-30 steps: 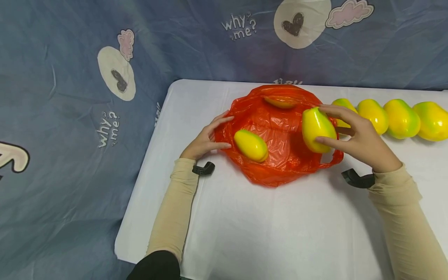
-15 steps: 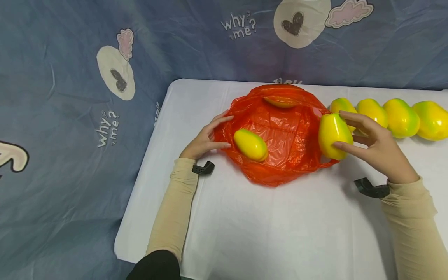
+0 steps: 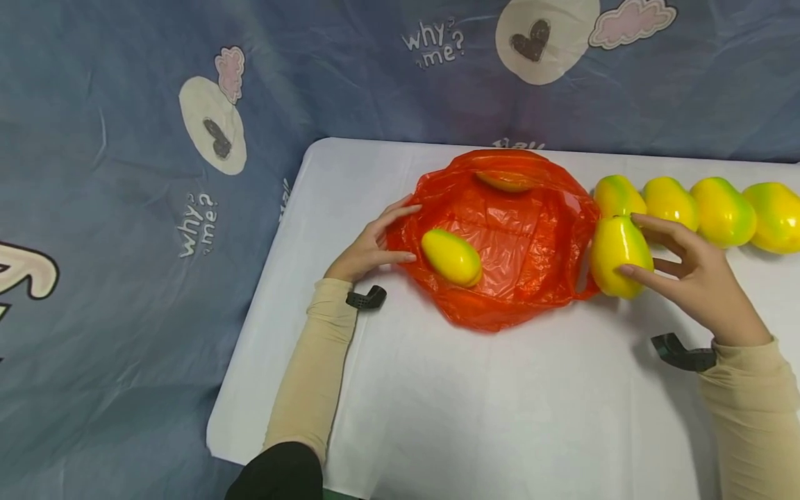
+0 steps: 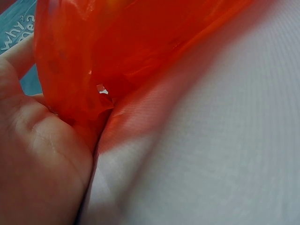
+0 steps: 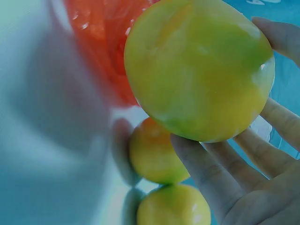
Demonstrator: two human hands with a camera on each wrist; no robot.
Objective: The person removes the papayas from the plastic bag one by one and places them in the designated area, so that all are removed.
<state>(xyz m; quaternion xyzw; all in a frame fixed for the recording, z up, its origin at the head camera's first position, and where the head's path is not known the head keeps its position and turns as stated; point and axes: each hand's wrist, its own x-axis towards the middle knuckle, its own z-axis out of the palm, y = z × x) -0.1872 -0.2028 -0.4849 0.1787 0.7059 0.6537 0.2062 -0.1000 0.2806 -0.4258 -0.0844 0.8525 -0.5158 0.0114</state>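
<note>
At the back of the table, an orange-red plastic bag [image 3: 506, 271] lies spread with its mouth facing up. Inside it, an oblong yellow-green fruit [image 3: 451, 257] rests at the left, and another fruit [image 3: 507, 182] is partly hidden under the far rim. My left hand [image 3: 371, 250] touches the bag's left edge with its fingers spread; the plastic lies against the palm in the left wrist view. My right hand [image 3: 694, 274] holds a pear-shaped yellow-green fruit [image 3: 620, 258] between thumb and fingers, just beside the bag's right edge and raised above the table.
Several similar yellow-green fruits [image 3: 721, 212] stand in a row right of the bag, behind my right hand. A white cloth [image 3: 500, 410] covers the table. Blue printed fabric [image 3: 350, 69] hangs behind and at the left.
My right hand has carried the pear-shaped fruit rightward and slightly nearer, from above the bag's right part to outside its edge. My left hand stays at the bag.
</note>
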